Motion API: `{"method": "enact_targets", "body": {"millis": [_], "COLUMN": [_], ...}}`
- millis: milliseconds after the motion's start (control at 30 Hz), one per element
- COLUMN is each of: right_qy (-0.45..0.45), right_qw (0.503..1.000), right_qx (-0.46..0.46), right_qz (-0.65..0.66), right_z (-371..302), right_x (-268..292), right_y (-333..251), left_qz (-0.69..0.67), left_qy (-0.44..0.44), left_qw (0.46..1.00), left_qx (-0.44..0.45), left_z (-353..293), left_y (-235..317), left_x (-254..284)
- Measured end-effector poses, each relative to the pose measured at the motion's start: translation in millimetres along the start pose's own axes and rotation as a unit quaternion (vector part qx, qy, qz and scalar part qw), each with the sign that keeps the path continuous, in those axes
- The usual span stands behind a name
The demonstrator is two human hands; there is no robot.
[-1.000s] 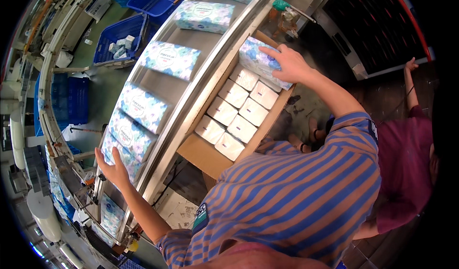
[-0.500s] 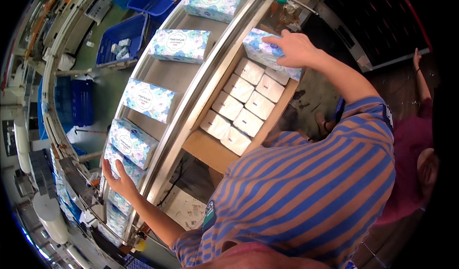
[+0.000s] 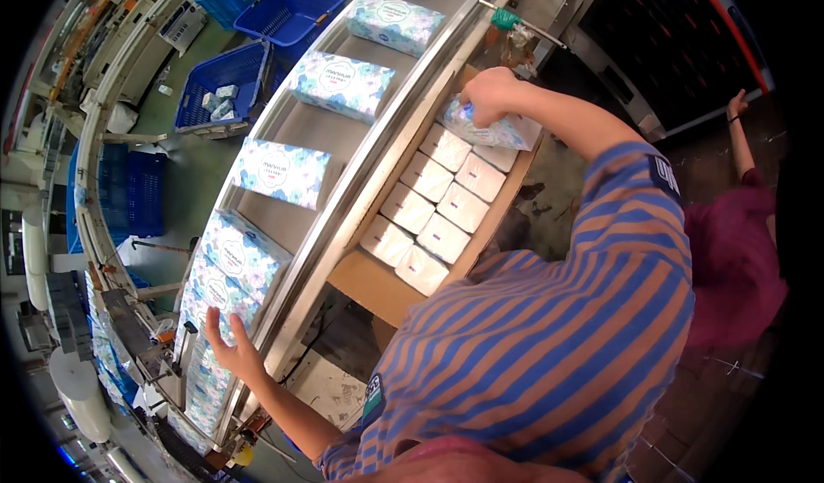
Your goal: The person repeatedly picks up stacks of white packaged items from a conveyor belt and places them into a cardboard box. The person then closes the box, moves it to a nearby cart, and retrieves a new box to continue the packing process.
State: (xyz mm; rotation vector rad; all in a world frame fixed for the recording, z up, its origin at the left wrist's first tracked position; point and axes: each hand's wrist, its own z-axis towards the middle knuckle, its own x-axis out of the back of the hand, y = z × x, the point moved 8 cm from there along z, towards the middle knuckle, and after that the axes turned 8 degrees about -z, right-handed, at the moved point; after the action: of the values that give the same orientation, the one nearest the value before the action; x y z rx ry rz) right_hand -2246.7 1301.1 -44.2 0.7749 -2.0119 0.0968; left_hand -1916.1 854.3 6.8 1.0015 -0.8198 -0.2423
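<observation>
My right hand (image 3: 491, 97) is closed, its fingers curled down against a floral blue-and-white tissue pack (image 3: 505, 131) at the far end of an open cardboard carton (image 3: 375, 287). That pack sits tilted, partly inside the carton. Two rows of tissue packs with plain white ends (image 3: 427, 177) stand nearer to me in the carton. Over the conveyor on my left, my left hand (image 3: 236, 352) is open with fingers spread. Close by it are floral tissue packs (image 3: 233, 256) bunched together on the belt. Part of my right fingers is hidden from view.
More floral packs (image 3: 281, 172) ride spaced out on the curving conveyor (image 3: 303, 140). Its metal rail (image 3: 356, 164) runs beside the carton. Blue crates (image 3: 221, 81) stand on the floor beyond. At the right, another person in a dark red top (image 3: 730, 260) stretches out an arm.
My right hand has curled from spread to closed, and the pack beneath it sits lower in the carton. The left hand stays open as packs bunch closer beside it.
</observation>
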Motion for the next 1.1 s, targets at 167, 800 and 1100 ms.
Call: {"method": "enact_targets", "body": {"millis": [167,800,1100], "right_qy": [0.014,0.216,0.539], "right_qw": [0.997,0.892,0.816], "right_qx": [-0.038,0.244,-0.061], "right_qz": [0.061,0.314,0.199], "right_z": [28,-10,175], "right_x": [-2,46,94], "right_y": [8,-7,273], "left_qz": [0.001,0.006,0.355], "left_qy": [-0.062,-0.337,-0.477], "left_qw": [0.998,0.915,0.792], "left_qx": [-0.021,-0.223,-0.14], "left_z": [4,-92,-131], "left_y": [18,148,72], "left_x": [-26,-217,-335]}}
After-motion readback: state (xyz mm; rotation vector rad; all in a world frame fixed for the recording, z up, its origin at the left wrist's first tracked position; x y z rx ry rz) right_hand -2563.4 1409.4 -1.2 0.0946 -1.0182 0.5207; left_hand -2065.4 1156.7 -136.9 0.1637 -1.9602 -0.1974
